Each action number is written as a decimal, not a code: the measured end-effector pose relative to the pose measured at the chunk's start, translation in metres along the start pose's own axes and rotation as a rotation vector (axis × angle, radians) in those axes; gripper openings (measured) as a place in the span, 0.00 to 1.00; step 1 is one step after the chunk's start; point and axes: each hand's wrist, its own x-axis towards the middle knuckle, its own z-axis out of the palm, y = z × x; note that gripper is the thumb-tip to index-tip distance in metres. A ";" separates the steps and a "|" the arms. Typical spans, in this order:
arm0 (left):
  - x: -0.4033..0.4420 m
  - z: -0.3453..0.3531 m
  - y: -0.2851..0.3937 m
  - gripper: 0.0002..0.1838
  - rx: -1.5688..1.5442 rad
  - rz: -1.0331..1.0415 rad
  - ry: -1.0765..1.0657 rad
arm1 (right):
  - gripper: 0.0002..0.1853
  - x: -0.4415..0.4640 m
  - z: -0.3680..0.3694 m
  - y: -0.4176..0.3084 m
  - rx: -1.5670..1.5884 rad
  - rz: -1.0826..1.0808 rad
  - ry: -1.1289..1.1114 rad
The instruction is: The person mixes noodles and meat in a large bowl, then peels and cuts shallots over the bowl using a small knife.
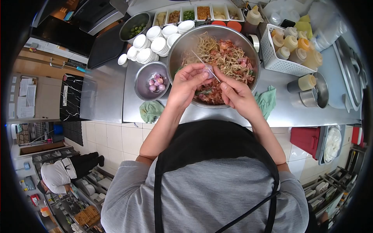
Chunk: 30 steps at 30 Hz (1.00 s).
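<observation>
My left hand (188,81) is closed, pinching a peeled purple shallot (210,69) between thumb and fingers. My right hand (237,93) is closed on a thin knife (200,59), whose narrow blade appears edge-on and crosses against the shallot; its handle is hidden in the fingers. Both hands are over a large steel bowl (254,77) heaped with brown shreds and reddish-purple peelings (227,48). Left of it stands a smaller steel bowl (138,79) with several purple shallots (156,82) inside.
Stacked white cups (158,45), a pot of green limes (136,30) and ingredient trays (189,15) stand behind. A white basket of squeeze bottles (278,54) is at right. Green cloths (151,112) lie near the counter's front edge. Another person (60,174) works at far left.
</observation>
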 end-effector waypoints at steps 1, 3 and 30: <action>0.000 -0.001 -0.001 0.09 -0.014 -0.009 0.001 | 0.20 0.001 0.000 0.001 -0.001 -0.002 -0.001; 0.001 -0.001 -0.001 0.09 -0.028 -0.012 -0.004 | 0.19 0.002 -0.003 0.000 -0.015 0.005 0.015; 0.000 0.003 0.004 0.15 -0.047 -0.055 -0.023 | 0.19 0.002 -0.013 -0.007 0.023 0.069 0.067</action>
